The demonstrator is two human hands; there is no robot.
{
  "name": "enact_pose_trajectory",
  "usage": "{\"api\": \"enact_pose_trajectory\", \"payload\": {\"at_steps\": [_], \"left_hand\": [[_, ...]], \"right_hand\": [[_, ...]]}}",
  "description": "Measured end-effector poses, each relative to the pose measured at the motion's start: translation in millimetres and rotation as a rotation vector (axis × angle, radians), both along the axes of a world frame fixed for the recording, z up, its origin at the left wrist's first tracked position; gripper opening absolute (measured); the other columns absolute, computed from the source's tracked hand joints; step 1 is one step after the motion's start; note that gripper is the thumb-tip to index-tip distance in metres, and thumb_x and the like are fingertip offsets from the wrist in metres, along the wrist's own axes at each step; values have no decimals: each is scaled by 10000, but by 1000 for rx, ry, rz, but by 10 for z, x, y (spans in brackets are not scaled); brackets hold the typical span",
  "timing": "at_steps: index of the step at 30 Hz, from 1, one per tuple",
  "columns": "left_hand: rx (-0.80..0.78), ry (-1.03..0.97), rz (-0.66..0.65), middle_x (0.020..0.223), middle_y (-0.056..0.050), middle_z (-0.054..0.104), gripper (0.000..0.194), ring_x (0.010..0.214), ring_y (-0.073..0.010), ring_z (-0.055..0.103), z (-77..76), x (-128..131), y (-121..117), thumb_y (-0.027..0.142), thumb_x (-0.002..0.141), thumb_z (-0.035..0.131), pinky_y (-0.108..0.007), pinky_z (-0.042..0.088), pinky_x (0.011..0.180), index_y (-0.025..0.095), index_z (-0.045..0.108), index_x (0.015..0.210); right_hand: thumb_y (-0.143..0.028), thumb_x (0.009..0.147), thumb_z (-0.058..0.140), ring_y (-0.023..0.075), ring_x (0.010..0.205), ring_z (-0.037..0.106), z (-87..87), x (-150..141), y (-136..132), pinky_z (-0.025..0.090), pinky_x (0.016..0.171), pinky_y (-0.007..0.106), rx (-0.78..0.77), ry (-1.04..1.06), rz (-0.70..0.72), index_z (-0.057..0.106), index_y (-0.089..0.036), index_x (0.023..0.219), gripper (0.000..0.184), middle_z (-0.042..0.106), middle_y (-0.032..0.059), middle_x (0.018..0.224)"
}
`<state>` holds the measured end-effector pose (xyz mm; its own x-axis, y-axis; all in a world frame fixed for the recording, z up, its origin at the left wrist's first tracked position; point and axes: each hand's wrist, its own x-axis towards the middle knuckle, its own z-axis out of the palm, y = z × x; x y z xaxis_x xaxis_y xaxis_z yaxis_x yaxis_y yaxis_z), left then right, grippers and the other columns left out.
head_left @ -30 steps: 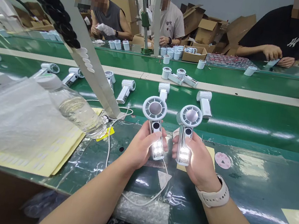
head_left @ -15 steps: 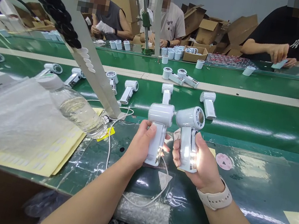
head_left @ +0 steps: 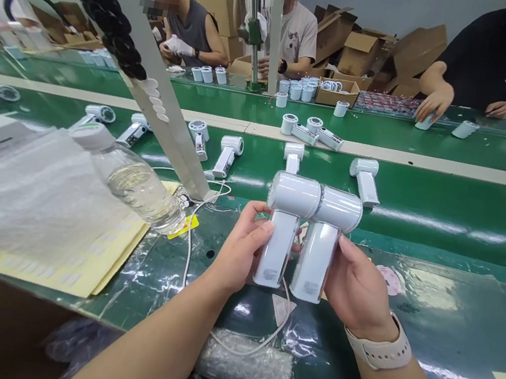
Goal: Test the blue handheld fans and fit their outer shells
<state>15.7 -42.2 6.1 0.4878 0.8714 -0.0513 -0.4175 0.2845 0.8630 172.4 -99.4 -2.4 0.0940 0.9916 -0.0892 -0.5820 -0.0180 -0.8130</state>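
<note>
My left hand (head_left: 243,246) is shut around the body of a white handheld fan (head_left: 276,246). My right hand (head_left: 360,287) grips a matching white handheld fan (head_left: 316,259) from the side. Both fans stand upright, with their round heads touching side by side. Their smooth backs and small labels face me, and the fan grilles are hidden. A thin white cable (head_left: 275,327) loops on the green mat just below the fans, and bubble wrap (head_left: 246,365) lies nearer me.
A tilted water bottle (head_left: 142,189) and a plastic sheet (head_left: 36,197) over yellow paper (head_left: 115,263) are on my left. A metal rail (head_left: 156,74) crosses above. Several fans lie on the green conveyor belt (head_left: 425,213) ahead, where co-workers sit among cardboard boxes (head_left: 356,61).
Both fans have rotated, so their lit faces no longer show and their backs face me. They have moved together until their heads touch, and both are raised slightly.
</note>
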Motion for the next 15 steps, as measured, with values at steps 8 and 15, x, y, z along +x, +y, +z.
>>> {"api": "enact_pose_trajectory", "payload": {"at_steps": [8,15], "left_hand": [[-209,40,-153,784,8,614,604,678,-149,656,-15,-63,63,327,571,915,-257,521,610,160,610,1064],[-140,13,-129,820,-39,660,360,674,-126,625,-43,-34,64,369,695,812,-246,526,633,133,628,895]], "right_hand": [[-427,842,565,152,589,566,43,29,2,512,572,276,-75,97,26,676,-188,854,264,642,30,688],[-423,815,631,155,582,574,69,8,14,487,512,270,-49,112,-24,647,-191,801,233,633,30,722]]}}
